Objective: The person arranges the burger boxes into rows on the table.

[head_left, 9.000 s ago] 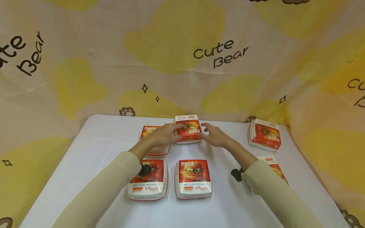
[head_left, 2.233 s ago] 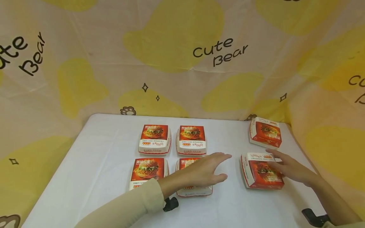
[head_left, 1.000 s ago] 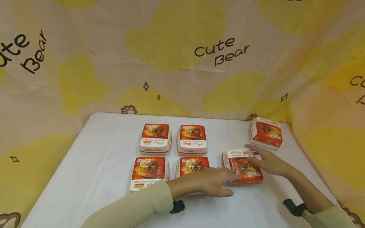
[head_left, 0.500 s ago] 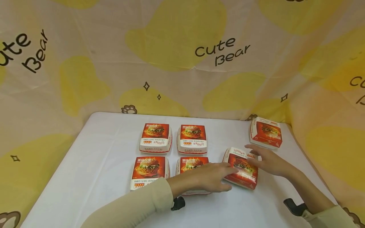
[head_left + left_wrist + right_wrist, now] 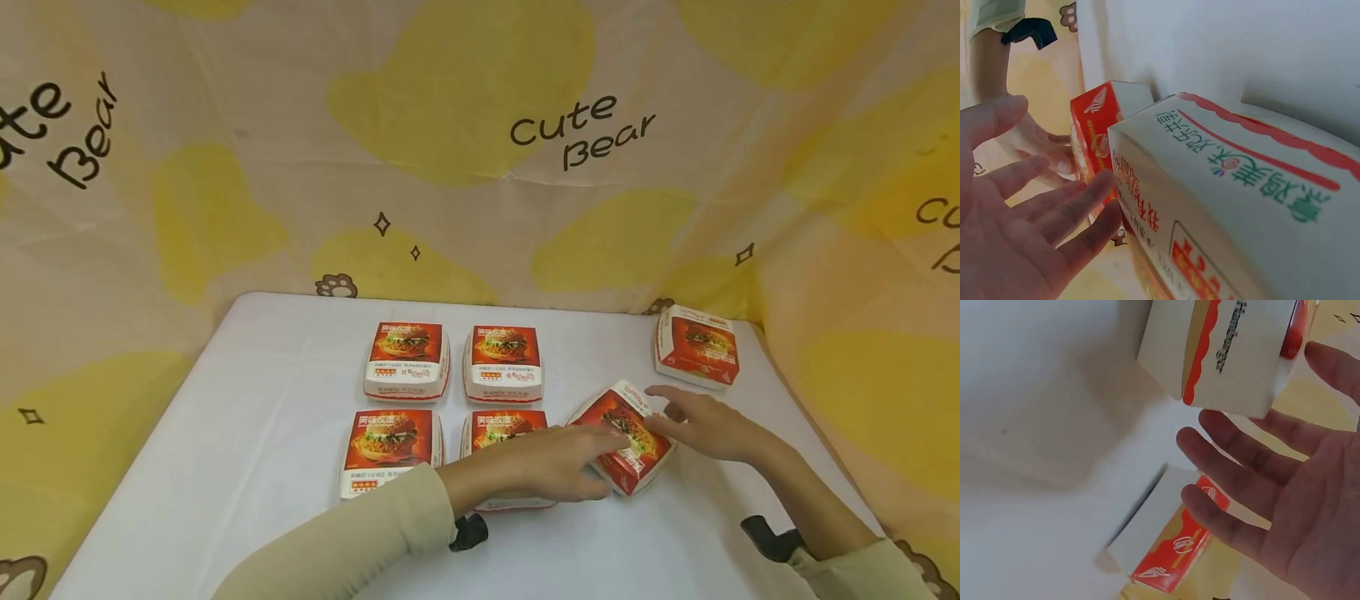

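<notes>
A red and white burger box [image 5: 630, 429] sits turned askew on the table, its white strip toward the upper right. My left hand [image 5: 562, 462] reaches over the front middle burger box [image 5: 510, 423], and its fingers touch the askew box's left part. At that box's right corner is my right hand [image 5: 708, 425], thumb and fingers close to the edge. In the left wrist view the left fingers [image 5: 1075, 215] look straight and spread beside a large white box side [image 5: 1235, 169]. The right wrist view has loosely extended fingers [image 5: 1235, 478] at the corner of a box [image 5: 1229, 359].
On the white table [image 5: 247, 400] stand a far left box [image 5: 408, 358], a far middle box [image 5: 502, 362] and a front left box [image 5: 392, 442], partly behind the left sleeve. Another box [image 5: 696, 346] lies at the far right corner. A patterned curtain [image 5: 450, 167] hangs behind.
The askew box has slid left from the right side and rotated clockwise between the hands. Both hands moved left with it. Earlier, the far middle box was also turned round.
</notes>
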### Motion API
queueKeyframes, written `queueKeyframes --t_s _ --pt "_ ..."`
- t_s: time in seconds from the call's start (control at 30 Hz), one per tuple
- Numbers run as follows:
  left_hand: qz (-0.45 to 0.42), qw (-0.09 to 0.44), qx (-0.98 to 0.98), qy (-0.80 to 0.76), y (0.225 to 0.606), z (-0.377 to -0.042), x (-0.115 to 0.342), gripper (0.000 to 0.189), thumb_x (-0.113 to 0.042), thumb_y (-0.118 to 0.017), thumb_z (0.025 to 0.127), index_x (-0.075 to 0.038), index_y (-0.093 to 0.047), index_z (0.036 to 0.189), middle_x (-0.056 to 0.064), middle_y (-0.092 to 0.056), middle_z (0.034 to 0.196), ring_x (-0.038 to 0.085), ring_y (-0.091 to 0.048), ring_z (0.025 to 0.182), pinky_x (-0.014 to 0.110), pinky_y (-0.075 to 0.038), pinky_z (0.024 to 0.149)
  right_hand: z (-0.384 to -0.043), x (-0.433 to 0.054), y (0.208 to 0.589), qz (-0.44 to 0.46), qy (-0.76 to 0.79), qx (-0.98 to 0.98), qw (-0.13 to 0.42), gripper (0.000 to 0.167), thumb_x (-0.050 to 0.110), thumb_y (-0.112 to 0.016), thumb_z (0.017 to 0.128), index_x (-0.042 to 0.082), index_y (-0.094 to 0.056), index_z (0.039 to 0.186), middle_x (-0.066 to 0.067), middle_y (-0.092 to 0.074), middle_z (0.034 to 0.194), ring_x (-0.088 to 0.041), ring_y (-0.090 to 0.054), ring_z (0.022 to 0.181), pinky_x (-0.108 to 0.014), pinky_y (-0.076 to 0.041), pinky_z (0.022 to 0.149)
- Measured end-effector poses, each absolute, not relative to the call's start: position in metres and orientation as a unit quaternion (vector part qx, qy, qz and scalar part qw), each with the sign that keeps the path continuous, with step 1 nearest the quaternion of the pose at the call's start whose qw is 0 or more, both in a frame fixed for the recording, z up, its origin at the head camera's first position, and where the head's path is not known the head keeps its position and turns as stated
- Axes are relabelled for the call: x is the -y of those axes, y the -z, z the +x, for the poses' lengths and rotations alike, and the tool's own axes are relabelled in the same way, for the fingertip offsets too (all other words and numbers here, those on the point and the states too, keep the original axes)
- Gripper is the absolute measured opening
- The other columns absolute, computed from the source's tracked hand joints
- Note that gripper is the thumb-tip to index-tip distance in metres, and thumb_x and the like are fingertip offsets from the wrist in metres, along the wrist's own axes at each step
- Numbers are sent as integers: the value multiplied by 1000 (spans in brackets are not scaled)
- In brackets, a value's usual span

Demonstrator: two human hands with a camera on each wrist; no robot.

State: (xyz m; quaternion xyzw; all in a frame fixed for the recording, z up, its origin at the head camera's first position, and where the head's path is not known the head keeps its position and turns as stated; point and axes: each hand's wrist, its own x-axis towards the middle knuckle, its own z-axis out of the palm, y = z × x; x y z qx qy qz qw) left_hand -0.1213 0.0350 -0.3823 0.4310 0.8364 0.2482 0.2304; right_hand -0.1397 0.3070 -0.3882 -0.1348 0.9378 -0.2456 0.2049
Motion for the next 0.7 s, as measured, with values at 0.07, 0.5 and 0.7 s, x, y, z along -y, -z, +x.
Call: queueKeyframes --t_s 0.07,0.5,0.7 --pt "434 230 -837 -241 383 -122 -36 62 -34 -64 95 -21 -43 152 -5 -43 153 5 -41 136 29 -41 107 -140 -305 388 -136 255 -937 195 66 39 -60 98 0 -40 147 -23 -63 119 -37 -63 103 -51 -57 76" --pt "416 228 -849 -233 385 -124 -36 64 -37 -64 96 -20 -41 153 -2 -39 156 10 -38 140 36 -41 109 -142 -298 393 -211 289 -925 128 59 16 -67 94 6 -45 147 -24 -48 145 -50 -41 134 -71 -37 99" --pt "425 222 -840 -253 385 -124 -35 60 -34 -65 96 -23 -44 151 -8 -48 149 5 -45 132 32 -43 106 -143 -299 394 -195 278 -932 126 58 22 -70 92 1 -49 142 -26 -57 135 -47 -54 121 -66 -47 92"
